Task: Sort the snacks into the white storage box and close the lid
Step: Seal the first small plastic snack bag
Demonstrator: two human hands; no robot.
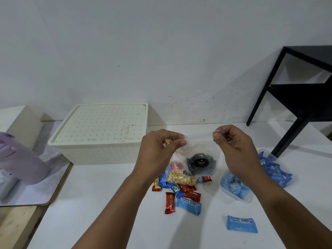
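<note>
The white storage box [93, 151] stands at the back left of the table with its dotted lid [102, 123] on. My left hand [158, 150] and my right hand [231, 142] each pinch a top corner of a clear plastic bag [199, 141], holding it up above the table. Inside the bag hang a dark snack with a black round label [200, 162] and a packet of pale nuts [181, 178]. Under the bag lies a pile of red and blue wrapped snacks [181, 191]. A single blue packet [241, 224] lies nearer to me.
Two clear tubs of blue packets sit at the right, one closer [235, 187] and one further back [276, 169]. A black side table [296, 97] stands at the back right. A lilac jug [19, 162] rests on a tray [45, 196] at the left.
</note>
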